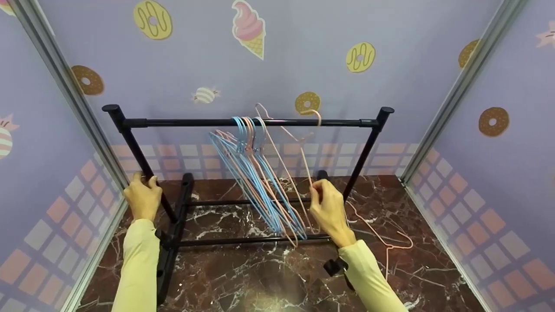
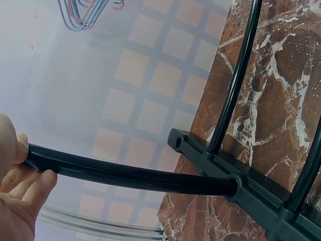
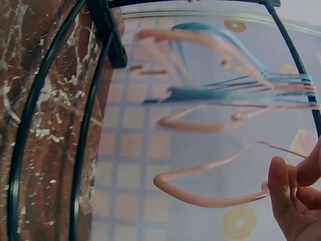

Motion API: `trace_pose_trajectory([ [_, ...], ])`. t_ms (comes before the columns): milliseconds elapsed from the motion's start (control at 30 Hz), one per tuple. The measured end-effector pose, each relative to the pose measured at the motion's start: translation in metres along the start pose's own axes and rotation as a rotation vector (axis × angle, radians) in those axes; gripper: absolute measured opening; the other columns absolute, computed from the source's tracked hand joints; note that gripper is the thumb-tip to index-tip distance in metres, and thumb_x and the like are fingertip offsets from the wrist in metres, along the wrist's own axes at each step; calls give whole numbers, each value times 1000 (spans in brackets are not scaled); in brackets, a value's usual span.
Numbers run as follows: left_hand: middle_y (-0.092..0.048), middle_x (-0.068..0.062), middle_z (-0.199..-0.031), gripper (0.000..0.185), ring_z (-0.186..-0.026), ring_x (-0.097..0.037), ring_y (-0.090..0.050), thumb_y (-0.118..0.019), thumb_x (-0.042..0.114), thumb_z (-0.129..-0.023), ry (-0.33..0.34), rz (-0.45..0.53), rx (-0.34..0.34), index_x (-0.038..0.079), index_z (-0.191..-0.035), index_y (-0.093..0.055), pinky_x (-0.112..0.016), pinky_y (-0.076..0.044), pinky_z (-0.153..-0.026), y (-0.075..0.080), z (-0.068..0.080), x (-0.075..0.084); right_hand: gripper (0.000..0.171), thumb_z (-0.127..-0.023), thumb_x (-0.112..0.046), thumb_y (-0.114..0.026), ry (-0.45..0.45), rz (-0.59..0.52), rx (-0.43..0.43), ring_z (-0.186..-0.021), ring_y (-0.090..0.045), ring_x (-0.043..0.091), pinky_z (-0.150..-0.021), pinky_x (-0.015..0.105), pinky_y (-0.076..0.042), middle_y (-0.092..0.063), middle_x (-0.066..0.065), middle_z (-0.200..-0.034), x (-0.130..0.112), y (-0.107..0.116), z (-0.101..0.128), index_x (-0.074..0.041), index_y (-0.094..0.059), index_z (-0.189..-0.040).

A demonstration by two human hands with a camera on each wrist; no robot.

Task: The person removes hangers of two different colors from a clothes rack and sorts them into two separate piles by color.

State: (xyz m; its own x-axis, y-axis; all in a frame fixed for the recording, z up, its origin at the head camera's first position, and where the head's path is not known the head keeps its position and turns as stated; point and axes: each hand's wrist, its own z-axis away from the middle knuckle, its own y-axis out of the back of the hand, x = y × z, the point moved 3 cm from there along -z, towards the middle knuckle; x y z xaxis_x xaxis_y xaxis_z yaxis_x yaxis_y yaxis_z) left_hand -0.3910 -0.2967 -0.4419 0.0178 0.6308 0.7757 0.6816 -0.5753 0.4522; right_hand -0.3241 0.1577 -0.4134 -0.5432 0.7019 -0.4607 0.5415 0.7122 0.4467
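My left hand (image 1: 143, 197) grips the left post (image 1: 139, 151) of a black clothes rack. In the left wrist view, the fingers (image 2: 37, 188) wrap the post (image 2: 130, 175). My right hand (image 1: 328, 209) pinches a pink clothes hanger (image 1: 306, 162) right of the bunch, its hook up by the top rail (image 1: 190, 123); I cannot tell whether the hook rests on the rail. The right wrist view shows this pink hanger (image 3: 210, 202) beside the fingertips (image 3: 279, 175). Several blue and pink hangers (image 1: 260, 186) hang bunched near the rail's middle.
Another pink hanger (image 1: 390, 247) is at the right, beyond the rack and partly hidden by the right arm. The rack stands on a brown marbled surface (image 1: 243, 273), with lower crossbars (image 1: 217, 242) near it. Patterned walls (image 1: 277, 78) enclose the back and sides.
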Motion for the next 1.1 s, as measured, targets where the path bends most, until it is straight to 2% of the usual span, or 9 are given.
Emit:
trace_pose_trajectory([
  [200, -68, -37, -109, 24, -110, -61, -55, -63, 9, -95, 4, 10, 5, -7, -113, -63, -63, -40, -99, 1, 0, -2, 7, -88, 5, -65, -19, 27, -2, -65, -59, 21, -62, 37, -50, -65, 9, -77, 17, 13, 23, -1, -63, -87],
  [367, -67, -38, -111, 26, -112, -62, -54, -62, 9, -96, 22, 5, -2, -8, -115, -63, -63, -39, -101, 1, 1, -3, 7, -87, 4, -65, -46, 71, -56, -67, -60, 20, -64, 39, -50, -64, 7, -76, 31, 22, 49, -3, -62, -87],
  [667, -68, -37, -108, 25, -109, -62, -56, -63, 10, -95, 0, 9, 15, -8, -111, -63, -63, -41, -97, -2, 2, 2, 18, -83, 10, -68, -43, 91, -59, -59, -55, 4, -57, 26, -48, -60, -4, -69, 59, 57, 127, -7, -61, -86],
  [767, -67, -38, -107, 25, -107, -63, -56, -63, 9, -94, -15, 9, 22, -9, -112, -63, -64, -41, -97, -2, 1, 3, 19, -83, 10, -68, -102, 97, -56, -58, -54, -2, -55, 19, -47, -61, -5, -67, 67, 68, 146, -7, -62, -86],
  [833, -67, -38, -107, 25, -107, -63, -56, -63, 8, -94, -21, 11, 25, -9, -112, -63, -64, -41, -97, -2, 1, 4, 18, -84, 12, -67, -173, 61, -64, -56, -55, -3, -52, 16, -47, -61, -4, -66, 72, 74, 155, -6, -62, -85],
  [967, -67, -38, -108, 24, -108, -63, -55, -63, 7, -94, -12, 18, 21, -9, -112, -63, -64, -41, -98, -2, 1, 3, 19, -89, 14, -63, -319, -23, -87, -53, -59, 1, -49, 16, -50, -62, 3, -67, 83, 82, 171, -5, -62, -87],
  [1100, -67, -38, -110, 25, -111, -62, -55, -61, 9, -96, 7, 24, 7, -8, -114, -62, -63, -41, -99, -2, 2, 1, 20, -91, 13, -62, -385, -30, -79, -55, -62, 3, -50, 16, -52, -61, 2, -69, 92, 90, 182, -7, -62, -89],
])
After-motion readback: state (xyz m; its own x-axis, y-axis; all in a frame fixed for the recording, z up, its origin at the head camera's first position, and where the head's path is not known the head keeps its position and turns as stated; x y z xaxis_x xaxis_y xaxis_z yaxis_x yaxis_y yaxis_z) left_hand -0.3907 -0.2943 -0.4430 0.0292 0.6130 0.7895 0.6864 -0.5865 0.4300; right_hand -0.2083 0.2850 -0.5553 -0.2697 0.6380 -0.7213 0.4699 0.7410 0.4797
